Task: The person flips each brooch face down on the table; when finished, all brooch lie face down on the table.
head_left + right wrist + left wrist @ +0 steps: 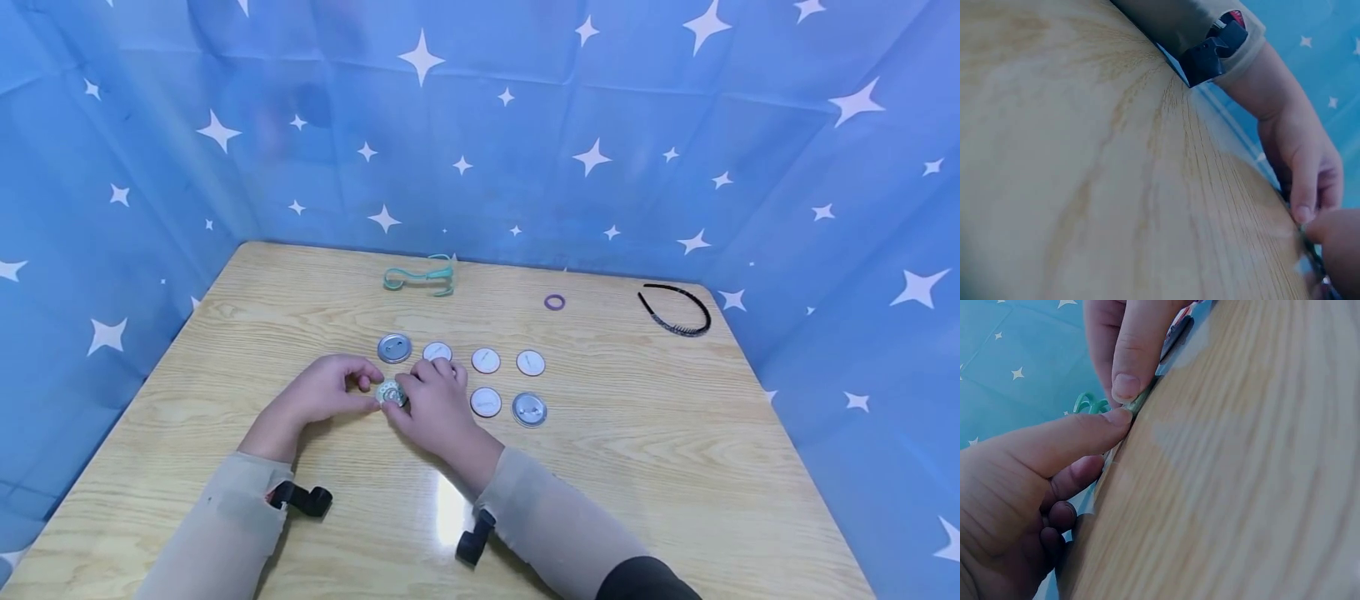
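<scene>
A round pin badge with a pale green patterned face lies low at the table surface between the two hands. My left hand holds its left edge with thumb and fingers; in the left wrist view the thumb touches the green rim. From the other side my right hand pinches the same badge, thumb nearest me. Behind the hands is a silver-backed badge, pin side up. Beside it, a white-backed badge is partly covered by the right fingers. The right hand hides the table beneath it.
Right of the hands lie more badges, back up: white ones and a silver one. Farther back are a teal curled item, a purple ring and a black headband. A blue star-printed curtain borders the wooden table.
</scene>
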A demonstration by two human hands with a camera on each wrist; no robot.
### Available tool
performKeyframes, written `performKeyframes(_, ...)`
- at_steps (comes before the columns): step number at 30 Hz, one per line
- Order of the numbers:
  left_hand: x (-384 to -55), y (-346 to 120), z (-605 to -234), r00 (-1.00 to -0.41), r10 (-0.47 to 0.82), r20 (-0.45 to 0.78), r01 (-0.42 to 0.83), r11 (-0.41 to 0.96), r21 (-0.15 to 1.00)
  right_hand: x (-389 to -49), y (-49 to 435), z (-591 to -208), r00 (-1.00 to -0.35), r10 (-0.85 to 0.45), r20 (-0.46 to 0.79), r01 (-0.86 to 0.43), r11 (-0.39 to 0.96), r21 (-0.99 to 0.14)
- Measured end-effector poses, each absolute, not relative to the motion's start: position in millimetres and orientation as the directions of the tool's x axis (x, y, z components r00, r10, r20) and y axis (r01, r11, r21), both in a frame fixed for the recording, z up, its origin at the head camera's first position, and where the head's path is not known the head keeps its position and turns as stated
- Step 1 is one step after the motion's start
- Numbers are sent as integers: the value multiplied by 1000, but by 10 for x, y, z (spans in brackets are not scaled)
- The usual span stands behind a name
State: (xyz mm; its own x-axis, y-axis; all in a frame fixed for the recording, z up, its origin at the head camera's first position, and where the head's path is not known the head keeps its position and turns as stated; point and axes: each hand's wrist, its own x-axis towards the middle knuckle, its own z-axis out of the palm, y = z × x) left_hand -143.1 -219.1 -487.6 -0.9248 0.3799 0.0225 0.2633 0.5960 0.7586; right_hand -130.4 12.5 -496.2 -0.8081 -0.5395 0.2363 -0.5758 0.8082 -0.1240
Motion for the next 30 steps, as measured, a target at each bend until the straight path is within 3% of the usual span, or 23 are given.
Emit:
performKeyframes(19, -1416, -2182, -4920, -933, 355, 52, 237, 502, 832, -1290, 150, -4928, -788, -549, 278, -608, 766, -210)
performKeyframes(30, -1439, -2199, -4931, -936, 346, 64, 244, 508, 826, -1312, 163, -4931, -766, -518, 381, -629, 725, -279)
